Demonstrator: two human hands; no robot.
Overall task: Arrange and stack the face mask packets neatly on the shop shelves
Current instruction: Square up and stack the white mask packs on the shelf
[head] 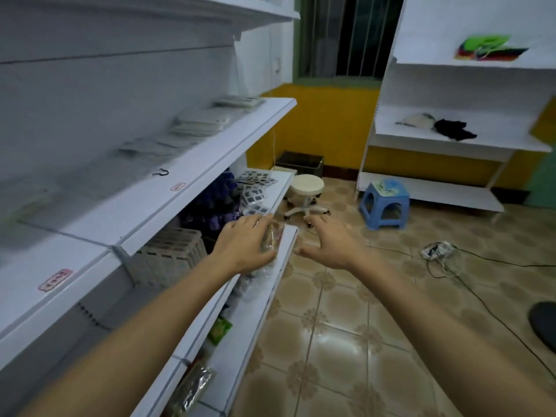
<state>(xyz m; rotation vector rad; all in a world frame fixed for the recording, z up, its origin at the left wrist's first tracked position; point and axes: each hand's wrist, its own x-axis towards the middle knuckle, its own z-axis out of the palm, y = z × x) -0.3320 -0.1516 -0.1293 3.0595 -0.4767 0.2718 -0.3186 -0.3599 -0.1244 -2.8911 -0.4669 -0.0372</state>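
Observation:
My left hand (245, 243) reaches over the lower white shelf (255, 320) and holds a clear plastic packet (272, 237) at the shelf's front edge. My right hand (326, 242) hovers just right of that packet, fingers spread and holding nothing, out over the floor. More clear packets (252, 275) lie on the shelf below my left wrist. Dark face mask packets (255, 188) are spread on the same shelf level farther back. Flat pale packets (198, 124) sit in loose stacks on the middle shelf (186, 188). The image is blurred.
A white slatted basket (171, 254) and purple items (210, 206) sit under the middle shelf. A green packet (221, 329) lies on the lower shelf. On the tiled floor stand a white wheeled stool (305, 194), a blue plastic stool (385, 204) and cables (442, 254). Another shelf unit (451, 139) lines the right wall.

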